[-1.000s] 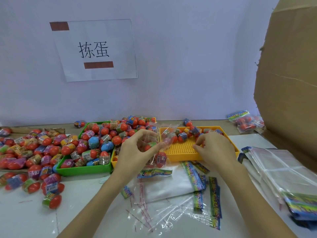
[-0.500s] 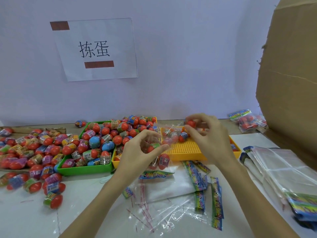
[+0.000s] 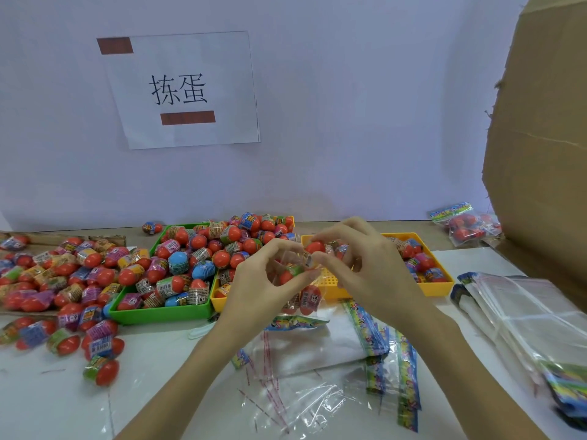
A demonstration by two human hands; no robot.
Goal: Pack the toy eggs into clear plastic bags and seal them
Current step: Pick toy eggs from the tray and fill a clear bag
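**Both hands meet over the yellow tray, an egg at the bag's mouth**

Both forearms rise from the lower edge and converge near the middle of the view, the left from about 7 o'clock, the right from about 5 o'clock. The left hand (image 3: 259, 281) is turned palm-inward, its fingers curled into a ring, thumb and forefinger pinching the rim of a clear plastic bag (image 3: 297, 282) that hangs below it. At least two toy eggs already sit inside that bag, one with a green wrapper near the top and a red one lower down.

The right hand (image 3: 365, 265) lies back-up just at 3 o'clock of the left, the fingertips of the two nearly touching. Its fingers are bent around a red toy egg (image 3: 315, 247), held at the bag's opening; more wrapped eggs seem tucked under its palm, though that is blurred.

Beneath the hands is the yellow tray (image 3: 435, 290), with a few eggs along its far and right sides. At 9 o'clock of it stands a green tray (image 3: 162, 314) heaped with eggs, and a loose pile of eggs (image 3: 63, 281) spreads further out toward 9 o'clock on the white table (image 3: 152, 392). Empty bags with printed header strips (image 3: 374, 335) lie at 6 o'clock of the hands, and a stack of bags (image 3: 524, 312) lies at 4 o'clock. A filled bag (image 3: 467, 223) rests at 2 o'clock beside a cardboard box (image 3: 540, 138). A paper sign (image 3: 184, 90) hangs on the wall at 11 o'clock.
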